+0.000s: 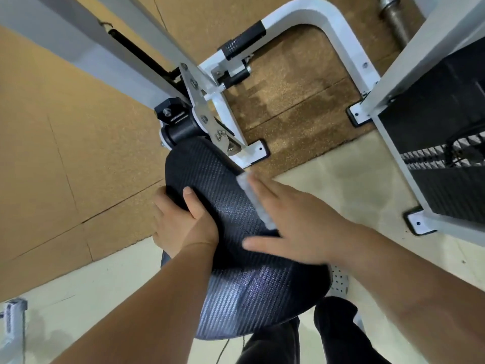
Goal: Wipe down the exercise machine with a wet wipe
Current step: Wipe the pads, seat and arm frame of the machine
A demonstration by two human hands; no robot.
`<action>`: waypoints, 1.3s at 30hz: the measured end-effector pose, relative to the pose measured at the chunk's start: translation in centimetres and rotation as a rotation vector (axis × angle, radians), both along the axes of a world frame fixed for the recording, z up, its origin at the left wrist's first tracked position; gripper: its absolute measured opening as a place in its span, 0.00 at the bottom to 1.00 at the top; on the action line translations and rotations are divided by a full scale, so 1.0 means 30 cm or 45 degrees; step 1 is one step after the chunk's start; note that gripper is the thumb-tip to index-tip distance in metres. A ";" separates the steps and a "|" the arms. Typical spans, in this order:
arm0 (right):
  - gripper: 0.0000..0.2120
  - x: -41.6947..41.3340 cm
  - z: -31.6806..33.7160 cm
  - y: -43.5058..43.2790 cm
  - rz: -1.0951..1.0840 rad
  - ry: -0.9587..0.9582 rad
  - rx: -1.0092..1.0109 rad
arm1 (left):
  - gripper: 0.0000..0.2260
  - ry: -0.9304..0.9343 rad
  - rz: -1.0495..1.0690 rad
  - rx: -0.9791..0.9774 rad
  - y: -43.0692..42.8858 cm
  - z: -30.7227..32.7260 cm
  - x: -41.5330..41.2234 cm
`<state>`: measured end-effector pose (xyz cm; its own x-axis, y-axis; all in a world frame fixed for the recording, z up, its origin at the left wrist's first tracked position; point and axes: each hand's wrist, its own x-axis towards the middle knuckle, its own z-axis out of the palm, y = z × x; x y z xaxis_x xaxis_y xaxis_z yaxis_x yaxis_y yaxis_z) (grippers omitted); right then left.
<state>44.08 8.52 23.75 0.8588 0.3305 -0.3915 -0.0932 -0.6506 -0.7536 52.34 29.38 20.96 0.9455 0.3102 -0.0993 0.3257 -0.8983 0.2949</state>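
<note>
The exercise machine's black textured seat pad fills the middle of the head view, mounted on a white frame. My left hand grips the pad's left edge, thumb on top and fingers curled under. My right hand lies flat with straight fingers on the pad's right side, pressing a white wet wipe against it. Only a strip of the wipe shows along the hand's left edge.
A black weight stack in a white frame stands at the right. A black-gripped handle and a metal hinge bracket sit beyond the pad. Brown mat and pale floor lie below. My dark trouser legs are under the pad.
</note>
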 end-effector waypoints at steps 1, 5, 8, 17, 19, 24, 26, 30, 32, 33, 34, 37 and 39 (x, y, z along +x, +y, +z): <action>0.53 -0.060 0.001 -0.025 -0.024 0.044 0.027 | 0.27 0.002 0.002 0.007 -0.002 0.000 0.000; 0.51 -0.095 0.007 -0.038 -0.199 0.265 0.227 | 0.27 -0.006 0.001 0.004 -0.004 0.001 -0.003; 0.49 0.095 0.005 0.006 -0.109 0.260 0.201 | 0.26 -0.026 -0.003 -0.005 -0.003 -0.004 -0.004; 0.46 0.157 -0.010 0.052 -0.137 0.048 0.130 | 0.28 -0.032 0.012 0.003 0.008 -0.015 0.003; 0.46 -0.058 -0.010 0.038 -0.257 -0.064 -0.029 | 0.27 -0.032 0.019 0.002 0.003 -0.008 0.004; 0.46 -0.481 0.011 0.142 -0.592 0.161 0.167 | 0.28 -0.002 0.036 0.029 0.012 -0.015 0.008; 0.47 -0.459 0.007 0.156 -0.684 0.198 0.168 | 0.28 -0.014 0.030 0.031 0.012 -0.014 0.004; 0.50 -0.214 -0.030 0.066 -0.687 0.201 0.286 | 0.27 -0.063 0.015 0.007 0.006 -0.008 0.002; 0.45 -0.113 -0.034 0.035 -0.661 0.157 0.362 | 0.27 -0.070 0.012 0.002 0.006 -0.009 0.005; 0.42 -0.094 -0.034 0.037 -0.669 0.127 0.370 | 0.27 -0.069 0.015 0.004 0.006 -0.008 0.006; 0.42 -0.097 -0.032 0.046 -0.682 0.106 0.353 | 0.28 -0.067 0.021 0.010 0.005 -0.007 0.009; 0.46 -0.228 -0.013 0.107 -0.637 0.035 0.068 | 0.28 -0.041 0.029 0.023 0.001 -0.001 0.010; 0.46 -0.358 0.002 0.169 -0.590 -0.038 -0.162 | 0.28 -0.029 0.031 0.016 0.001 -0.001 0.010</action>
<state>33.33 13.59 23.82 0.9159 -0.1386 -0.3767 -0.3744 -0.6331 -0.6775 52.65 29.40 20.93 0.9397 0.3341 -0.0733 0.3405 -0.8940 0.2910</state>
